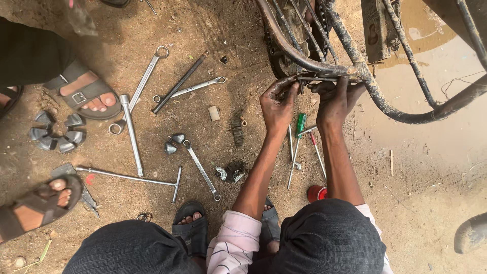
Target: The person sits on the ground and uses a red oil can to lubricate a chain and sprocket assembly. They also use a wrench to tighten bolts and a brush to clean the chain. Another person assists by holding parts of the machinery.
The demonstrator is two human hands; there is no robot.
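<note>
Left hand (278,101) curled tight round a small dark fitting on the grimy curved metal frame tube (324,67). Right hand (336,99) clamped there too — fingers closed. Below, on dirt floor (243,86) — green-handled screwdriver (300,126).

Two hands (278,104) (335,99), three sandalled feet (86,96) (38,203) (190,223), one T-handle wrench (137,178)
</note>
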